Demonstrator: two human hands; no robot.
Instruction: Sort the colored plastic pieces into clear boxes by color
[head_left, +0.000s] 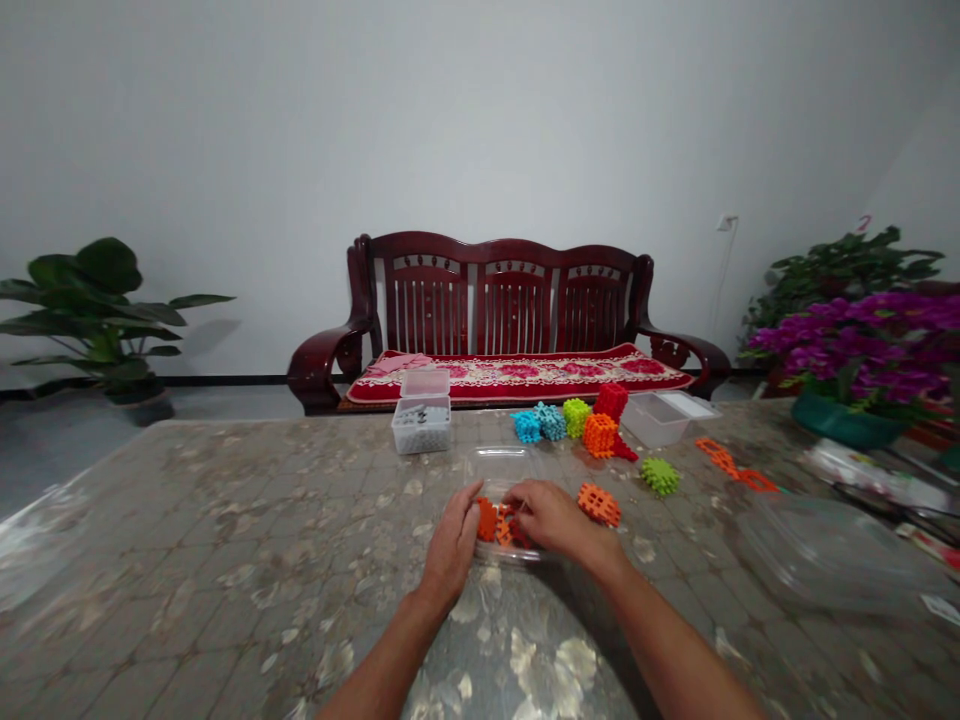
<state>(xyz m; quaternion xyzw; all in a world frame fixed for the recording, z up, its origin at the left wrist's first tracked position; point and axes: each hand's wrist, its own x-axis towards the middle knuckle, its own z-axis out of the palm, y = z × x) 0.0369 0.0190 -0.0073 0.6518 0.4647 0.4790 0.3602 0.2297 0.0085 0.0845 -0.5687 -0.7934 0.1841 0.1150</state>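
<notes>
Left hand [451, 538] flanking clear plastic container [511, 555] at 9 o'clock, fingers straight; right hand [551, 512] working orange blocks [487, 520] from 2, grip unclear; bracing container should help.

Left of the left hand [452, 535], tabletop [247, 560] lies open for a wide pass. Between the hands, orange pieces [487, 520] leave only a narrow gap. Beyond the tray [510, 555], a lane runs between the box [421, 438], ahead-left, and the cubes [577, 418], ahead-right. A loose orange piece [598, 504] near the right hand [551, 515], then a green piece [660, 476], obstruct low rightward travel; farther right lies a clear container [832, 555].
</notes>
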